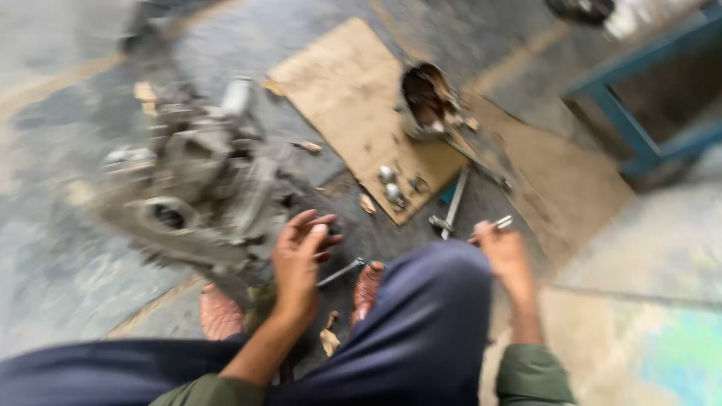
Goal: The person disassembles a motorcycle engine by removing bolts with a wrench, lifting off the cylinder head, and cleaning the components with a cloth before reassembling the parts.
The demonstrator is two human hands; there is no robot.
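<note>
Engine casing (199,192) sits just left of your left hand (299,259), whose fingers curl loosely, empty; your right hand (505,252) grips a slim metal tool (496,224), well apart rightward.

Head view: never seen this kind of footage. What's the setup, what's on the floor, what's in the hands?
One camera sits on a person's head and looks down at their own two bare hands; they crouch on a grey concrete floor, dark trousers at the bottom edge. The picture is motion-blurred. The left hand touches a grimy grey metal engine block, fingers loosely curled; no firm grip shows. The right hand is closed on a thin shiny metal tool. Ahead lie brown cardboard sheets bearing a rusty open metal can and small silver metal parts. A blue metal frame stands at upper right.
</note>
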